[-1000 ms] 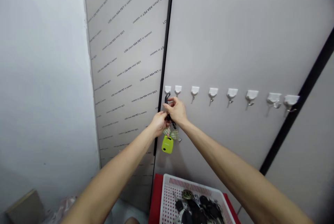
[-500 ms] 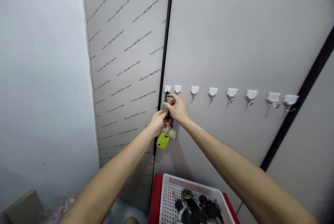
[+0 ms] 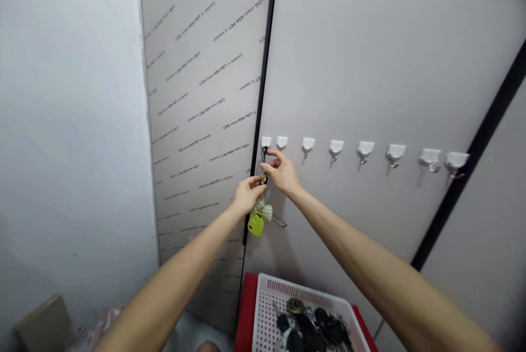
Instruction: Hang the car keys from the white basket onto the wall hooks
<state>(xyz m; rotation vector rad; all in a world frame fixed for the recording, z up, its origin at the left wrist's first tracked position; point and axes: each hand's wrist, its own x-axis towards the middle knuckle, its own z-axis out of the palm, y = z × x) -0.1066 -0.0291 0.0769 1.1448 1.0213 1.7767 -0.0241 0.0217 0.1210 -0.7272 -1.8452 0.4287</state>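
A bunch with a black strap (image 3: 264, 154) at its top hangs at the leftmost white wall hook (image 3: 266, 140). Whether the loop is over the hook's metal tip is too small to tell. My right hand (image 3: 284, 175) has thumb and forefinger closed around the strap just below the hook. Lower down, my left hand (image 3: 247, 197) pinches the keychain near a small black-and-gold piece (image 3: 263, 178). Under the left fingers dangle a lime-green tag (image 3: 255, 224), a pale checkered bow (image 3: 267, 212) and a thin dark strip (image 3: 279, 221).
Several more white hooks (image 3: 336, 147) run rightward along the grey panel (image 3: 370, 56). Below stands a white plastic basket (image 3: 304, 286) with keys and black fobs (image 3: 329, 324), on something red (image 3: 246, 308). A black strip (image 3: 267, 40) borders the printed panel (image 3: 197, 122).
The lime-green tag has swung left and the bow and thin strip have turned. My left hand's grip has shifted slightly; my right hand stays by the hook. The view has moved a little.
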